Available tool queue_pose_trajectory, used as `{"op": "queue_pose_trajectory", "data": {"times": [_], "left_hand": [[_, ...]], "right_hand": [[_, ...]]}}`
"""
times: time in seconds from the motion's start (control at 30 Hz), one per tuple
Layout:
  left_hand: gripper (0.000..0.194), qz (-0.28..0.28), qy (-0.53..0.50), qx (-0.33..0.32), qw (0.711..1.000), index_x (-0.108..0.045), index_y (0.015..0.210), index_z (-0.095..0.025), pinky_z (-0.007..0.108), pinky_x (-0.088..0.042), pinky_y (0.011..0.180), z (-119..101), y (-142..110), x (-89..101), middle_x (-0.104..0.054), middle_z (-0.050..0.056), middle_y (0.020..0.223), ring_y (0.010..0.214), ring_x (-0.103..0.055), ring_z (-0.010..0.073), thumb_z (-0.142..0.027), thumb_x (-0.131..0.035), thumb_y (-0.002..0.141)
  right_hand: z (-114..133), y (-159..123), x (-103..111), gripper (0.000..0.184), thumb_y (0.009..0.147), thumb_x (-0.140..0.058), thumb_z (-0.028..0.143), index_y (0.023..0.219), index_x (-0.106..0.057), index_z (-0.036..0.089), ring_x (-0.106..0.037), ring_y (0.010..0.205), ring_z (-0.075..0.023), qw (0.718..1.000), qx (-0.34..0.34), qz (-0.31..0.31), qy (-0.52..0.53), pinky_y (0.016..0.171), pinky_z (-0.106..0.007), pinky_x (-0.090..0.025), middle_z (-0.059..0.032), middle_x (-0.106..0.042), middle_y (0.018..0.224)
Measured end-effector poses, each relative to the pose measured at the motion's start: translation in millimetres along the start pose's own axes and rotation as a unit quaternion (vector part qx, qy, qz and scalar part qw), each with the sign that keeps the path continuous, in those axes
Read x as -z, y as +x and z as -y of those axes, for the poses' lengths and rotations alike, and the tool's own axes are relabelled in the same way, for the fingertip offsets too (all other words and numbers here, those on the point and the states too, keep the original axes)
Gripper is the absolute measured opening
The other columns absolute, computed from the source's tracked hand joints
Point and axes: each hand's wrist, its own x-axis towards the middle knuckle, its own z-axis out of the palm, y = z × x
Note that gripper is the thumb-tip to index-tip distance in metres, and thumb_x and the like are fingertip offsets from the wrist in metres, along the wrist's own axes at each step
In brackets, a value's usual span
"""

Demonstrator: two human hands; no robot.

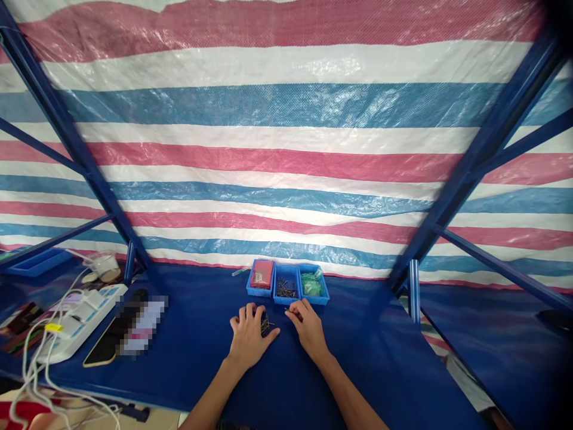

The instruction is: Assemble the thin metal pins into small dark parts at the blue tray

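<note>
My left hand [249, 338] rests on the blue table cover [188, 352] with its fingers curled over a small bunch of dark thin pins [265, 324]. My right hand [308, 325] lies just to its right, fingertips pinched on one of the pins near the middle bin. Just beyond both hands stand three small blue bins: the left bin [261, 278] holds red parts, the middle bin [286, 285] holds dark pins, the right bin [314, 284] holds green parts.
A white power strip [78, 322] with plugs and white cables lies at the left, beside a phone [117, 334]. Blue metal frame posts [413, 286] rise left and right. A striped tarp [286, 149] closes the back. A blue tray [38, 261] sits far left.
</note>
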Motion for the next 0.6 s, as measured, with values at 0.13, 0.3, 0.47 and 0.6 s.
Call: {"op": "queue_pose_trajectory", "data": {"times": [0.13, 0.3, 0.47, 0.6], "left_hand": [[0.051, 0.018, -0.029, -0.054, 0.998, -0.063, 0.129, -0.027, 0.052, -0.043, 0.095, 0.0, 9.1, 1.9, -0.058, 0.012, 0.126, 0.114, -0.054, 0.0345, -0.066, -0.060, 0.097], [0.024, 0.013, -0.056, -0.072, 0.996, -0.064, 0.116, -0.027, 0.047, -0.043, 0.094, -2.7, 21.2, 0.6, -0.058, 0.007, 0.118, 0.107, -0.053, 0.0287, -0.046, -0.053, 0.106], [0.013, 0.018, -0.070, -0.083, 0.994, -0.062, 0.110, -0.027, 0.040, -0.043, 0.088, -2.3, 23.2, 1.8, -0.058, 0.004, 0.114, 0.104, -0.054, 0.0256, -0.032, -0.051, 0.107], [0.016, 0.015, -0.088, -0.083, 0.993, -0.062, 0.110, -0.026, 0.039, -0.043, 0.088, -0.2, 20.9, 1.0, -0.059, 0.005, 0.114, 0.102, -0.054, 0.0245, -0.025, -0.047, 0.108]], "right_hand": [[-0.6, 1.1, 1.7, 0.032, 0.107, -0.050, 0.048, 0.095, -0.070, 0.026, -0.066, 0.080, -0.0224, 1.000, 0.001, -0.003, 0.006, 0.074, -0.032, -0.052, -0.0046, -0.068, 0.095], [-4.2, 1.4, 3.3, 0.039, 0.109, -0.044, 0.053, 0.102, -0.072, 0.026, -0.066, 0.077, -0.0222, 0.999, -0.024, -0.010, 0.028, 0.067, -0.031, -0.052, -0.0054, -0.069, 0.098], [-3.1, 2.1, 4.5, 0.043, 0.109, -0.044, 0.056, 0.099, -0.072, 0.025, -0.066, 0.079, -0.0236, 1.000, -0.014, -0.023, 0.016, 0.073, -0.033, -0.052, -0.0060, -0.070, 0.095], [-2.9, 2.1, 4.4, 0.043, 0.109, -0.045, 0.055, 0.098, -0.073, 0.025, -0.067, 0.080, -0.0237, 0.999, -0.001, -0.033, 0.002, 0.076, -0.033, -0.052, -0.0058, -0.071, 0.093]]}}
